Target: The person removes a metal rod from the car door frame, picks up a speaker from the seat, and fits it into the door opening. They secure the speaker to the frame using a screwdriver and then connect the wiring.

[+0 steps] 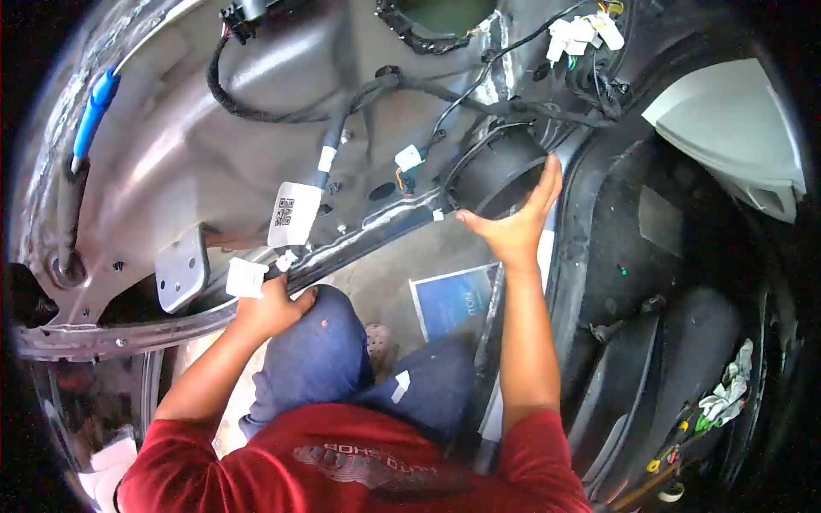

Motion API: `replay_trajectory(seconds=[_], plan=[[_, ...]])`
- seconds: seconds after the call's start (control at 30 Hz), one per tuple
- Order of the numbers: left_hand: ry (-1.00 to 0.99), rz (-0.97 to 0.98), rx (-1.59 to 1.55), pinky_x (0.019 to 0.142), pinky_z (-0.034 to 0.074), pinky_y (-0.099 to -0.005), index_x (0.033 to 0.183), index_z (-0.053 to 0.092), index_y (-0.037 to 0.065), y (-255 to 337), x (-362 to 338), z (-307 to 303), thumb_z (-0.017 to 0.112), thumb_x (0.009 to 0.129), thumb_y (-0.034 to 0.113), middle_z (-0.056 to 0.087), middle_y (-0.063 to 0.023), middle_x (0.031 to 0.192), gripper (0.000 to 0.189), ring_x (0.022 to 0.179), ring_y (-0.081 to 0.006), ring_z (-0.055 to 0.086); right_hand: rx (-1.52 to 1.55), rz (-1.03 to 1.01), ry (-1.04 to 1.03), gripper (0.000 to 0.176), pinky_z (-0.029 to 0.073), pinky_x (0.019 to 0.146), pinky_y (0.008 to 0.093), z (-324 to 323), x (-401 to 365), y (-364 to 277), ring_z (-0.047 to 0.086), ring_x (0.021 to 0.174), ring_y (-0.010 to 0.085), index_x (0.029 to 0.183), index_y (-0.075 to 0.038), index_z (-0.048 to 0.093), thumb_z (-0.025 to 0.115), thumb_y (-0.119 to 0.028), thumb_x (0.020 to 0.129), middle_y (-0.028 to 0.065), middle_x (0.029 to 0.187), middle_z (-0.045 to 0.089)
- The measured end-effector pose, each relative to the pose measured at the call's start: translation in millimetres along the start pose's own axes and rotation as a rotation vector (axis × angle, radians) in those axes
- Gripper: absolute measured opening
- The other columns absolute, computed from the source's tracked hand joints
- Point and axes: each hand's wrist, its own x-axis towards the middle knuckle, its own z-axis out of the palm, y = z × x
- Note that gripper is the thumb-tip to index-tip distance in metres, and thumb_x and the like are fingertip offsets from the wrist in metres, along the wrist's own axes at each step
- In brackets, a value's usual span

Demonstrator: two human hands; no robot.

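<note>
My left hand (272, 305) is closed at the lower edge of the bare metal panel, around the lower end of a taped wiring harness (334, 132). Its fingertips are partly hidden. A white tag (246, 279) sits beside those fingers, and a label with a square code (295, 214) hangs on the harness just above. With thumb and fingers spread wide, my right hand (517, 227) grips the rim of a round, black, hollow part (493, 175) at the panel's right end. A small white connector (409, 158) dangles left of that part.
A blue-handled tool (96, 120) hangs at upper left. Near the left hand is a metal bracket (182, 269). White-wrapped connectors (586, 36) hang at upper right, above a grey trim piece (727, 128). A blue printed sheet (453, 303) lies on the floor; gloves (731, 389) lie at far right.
</note>
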Motion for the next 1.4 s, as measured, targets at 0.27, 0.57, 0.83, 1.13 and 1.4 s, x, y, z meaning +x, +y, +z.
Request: replay_trajectory(seconds=[0.27, 0.57, 0.83, 1.13, 1.4], plan=[[-0.055, -0.094, -0.011, 0.078, 0.053, -0.055, 0.088, 0.061, 0.001, 8.5, 2.8, -4.4, 0.084, 0.079, 0.044, 0.069, -0.0243, 0.081, 0.05, 0.082, -0.0464, 0.069, -0.025, -0.091, 0.044, 0.159, 0.03, 0.126, 0.0551, -9.6, -1.7, -0.7, 0.025, 0.155, 0.0487, 0.167, -0.009, 0.016, 0.106, -0.044, 0.041, 0.0285, 0.168, 0.018], [-0.151, -0.176, 0.017, 0.082, 0.055, -0.0531, 0.097, 0.06, 0.0, 16.5, 3.0, -11.0, 0.08, 0.082, 0.049, 0.071, -0.0259, 0.087, 0.055, 0.088, -0.0464, 0.071, 0.008, -0.058, 0.061, 0.156, 0.031, 0.126, 0.0555, -6.0, 10.7, 1.2, 0.026, 0.154, 0.0491, 0.166, -0.008, 0.016, 0.107, -0.037, 0.042, 0.0282, 0.168, 0.017], [-0.156, -0.177, 0.061, 0.084, 0.056, -0.0513, 0.1, 0.061, 0.002, 15.6, 4.1, -10.1, 0.079, 0.083, 0.05, 0.073, -0.0229, 0.09, 0.055, 0.09, -0.0442, 0.072, 0.019, -0.045, 0.074, 0.156, 0.03, 0.127, 0.0558, -2.6, 7.5, -1.6, 0.025, 0.155, 0.0487, 0.166, -0.008, 0.017, 0.107, -0.039, 0.041, 0.0276, 0.168, 0.018], [-0.126, -0.157, 0.088, 0.083, 0.055, -0.0522, 0.094, 0.062, 0.0, 12.7, 4.2, -3.7, 0.08, 0.081, 0.051, 0.072, -0.0236, 0.089, 0.056, 0.088, -0.0437, 0.072, 0.041, -0.007, 0.045, 0.16, 0.028, 0.127, 0.0532, -2.6, 12.1, -3.7, 0.026, 0.155, 0.0462, 0.166, -0.003, 0.016, 0.105, -0.049, 0.042, 0.0275, 0.167, 0.02], [-0.038, -0.057, 0.103, 0.077, 0.054, -0.054, 0.086, 0.061, -0.002, 15.3, 3.1, -4.3, 0.083, 0.077, 0.051, 0.07, -0.0255, 0.08, 0.058, 0.081, -0.0464, 0.07, 0.03, -0.048, 0.043, 0.164, 0.036, 0.124, 0.0587, 0.0, 13.0, 1.6, 0.023, 0.155, 0.0511, 0.167, -0.009, 0.015, 0.107, -0.043, 0.035, 0.0274, 0.168, 0.014]])
